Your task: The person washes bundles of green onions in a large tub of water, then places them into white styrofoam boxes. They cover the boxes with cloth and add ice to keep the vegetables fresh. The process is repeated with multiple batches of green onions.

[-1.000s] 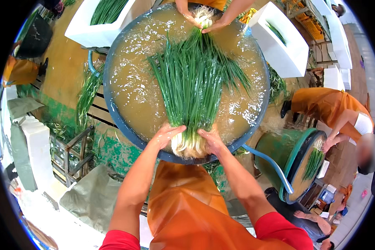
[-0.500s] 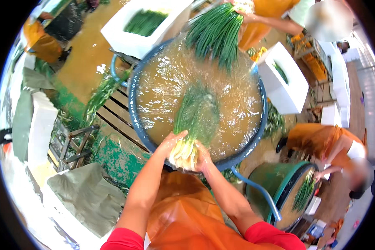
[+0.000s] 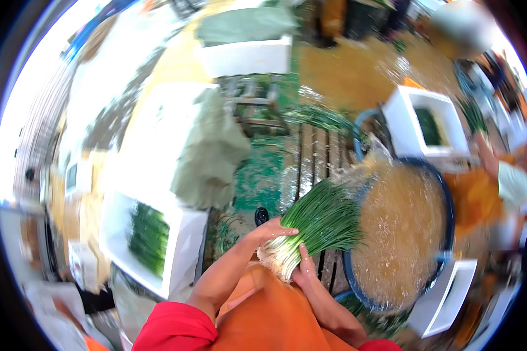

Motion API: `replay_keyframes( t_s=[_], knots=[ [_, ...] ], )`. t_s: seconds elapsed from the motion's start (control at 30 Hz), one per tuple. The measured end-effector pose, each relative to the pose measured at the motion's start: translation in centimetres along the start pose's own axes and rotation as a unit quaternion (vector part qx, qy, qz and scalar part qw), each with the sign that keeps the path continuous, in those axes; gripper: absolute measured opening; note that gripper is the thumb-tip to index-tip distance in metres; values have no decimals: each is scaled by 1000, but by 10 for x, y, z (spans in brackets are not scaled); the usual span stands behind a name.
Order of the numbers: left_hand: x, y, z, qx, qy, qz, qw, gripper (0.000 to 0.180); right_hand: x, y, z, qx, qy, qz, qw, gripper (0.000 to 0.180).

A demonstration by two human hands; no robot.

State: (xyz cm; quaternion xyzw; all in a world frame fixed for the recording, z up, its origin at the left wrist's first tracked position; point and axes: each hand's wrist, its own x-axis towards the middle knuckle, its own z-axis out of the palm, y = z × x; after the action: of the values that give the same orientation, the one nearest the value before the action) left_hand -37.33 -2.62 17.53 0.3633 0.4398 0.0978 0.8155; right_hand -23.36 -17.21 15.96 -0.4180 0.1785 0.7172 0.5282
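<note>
I hold a thick wet bunch of green onions (image 3: 325,216) in front of my orange apron, left of the tub and out of the water. My left hand (image 3: 272,230) is closed around the upper left side of its pale root end. Against the lower right side of the white stalks my right hand (image 3: 304,269) grips the same bunch. The green tops fan out toward the upper right, reaching the near side of the dark blue tub (image 3: 450,205). Brown, rippling water fills this tub.
Left stands a white foam box (image 3: 187,245) holding green onions, below a draped grey-green cloth (image 3: 208,155). Another foam box (image 3: 399,126) sits above the tub, a third (image 3: 448,298) below it. A slatted pallet (image 3: 315,152) lies beside the tub. A co-worker's hand (image 3: 487,153) holds onions at right.
The green onions have come up out of the water in both my hands. My view has swung left, so the tub now appears at the right and the foam box at left has come into view.
</note>
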Motion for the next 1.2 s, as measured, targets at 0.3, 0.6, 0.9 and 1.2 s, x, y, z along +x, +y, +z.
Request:
replay_keyframes(
  t_s=[0.3,0.6,0.9,1.2],
  knots=[
    [-157,127,-249,-100,187,249,945,62,113,85,306,-233,-206,74,948,47],
    [-218,165,-561,-32,173,259,950,69,273,274,498,-267,-268,4,926,53],
    [-210,36,-616,228,353,20,907,116,304,359,435,-310,-78,155,935,55],
    [-215,45,-607,183,370,4,911,117,260,253,559,-730,-199,224,614,45]
  ],
)
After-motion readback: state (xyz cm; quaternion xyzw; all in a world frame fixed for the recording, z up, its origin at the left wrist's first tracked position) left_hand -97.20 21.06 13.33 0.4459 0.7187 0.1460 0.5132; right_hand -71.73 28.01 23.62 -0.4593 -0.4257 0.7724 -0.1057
